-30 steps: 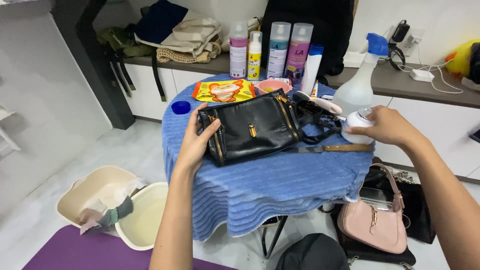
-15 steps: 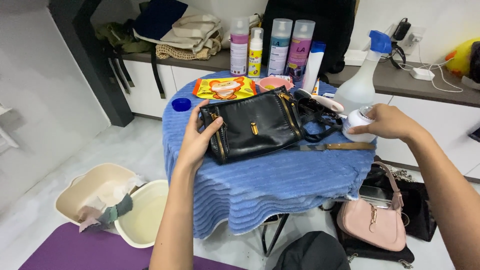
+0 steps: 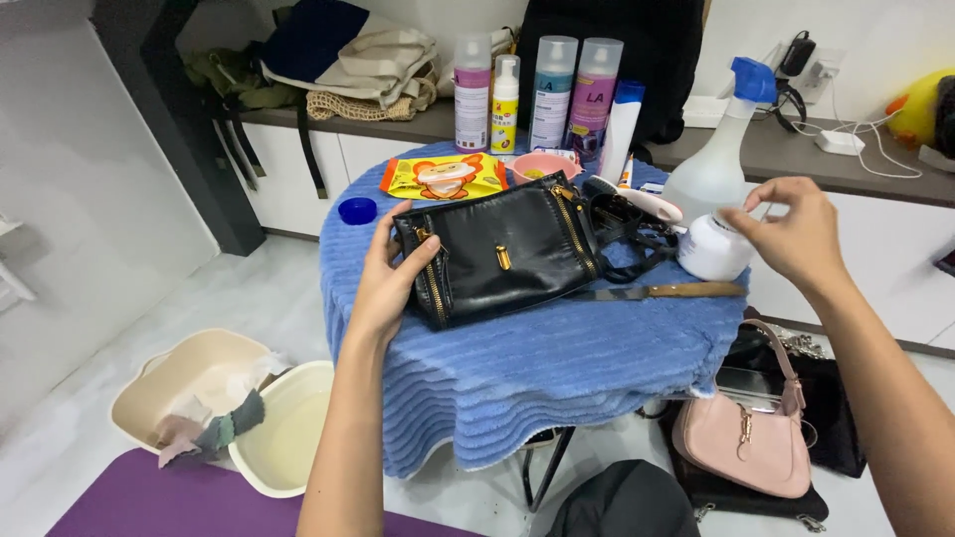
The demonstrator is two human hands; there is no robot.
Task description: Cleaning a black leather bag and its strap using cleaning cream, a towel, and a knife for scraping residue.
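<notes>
Your right hand (image 3: 801,234) has lifted off the white jar (image 3: 712,248); your left hand (image 3: 383,283) has not moved from the black handbag (image 3: 502,257).

A second ago your right hand's grip was closed over the jar; now its fingers are spread apart just above and beside the jar, holding nothing. Your left hand's grip stays clamped on the handbag's left end, thumb on its front, and the bag lies flat at the centre of the blue-covered tabletop (image 3: 557,368). The jar stands upright near the tabletop's right edge, just behind one wooden-handled knife (image 3: 657,291). Count at the back: four tall bottles (image 3: 552,91), one spray bottle (image 3: 718,159), one yellow packet (image 3: 445,176), one pink bowl (image 3: 542,166), one blue cap (image 3: 357,210). On the floor: two basins (image 3: 239,408), one pink handbag (image 3: 744,438).
</notes>
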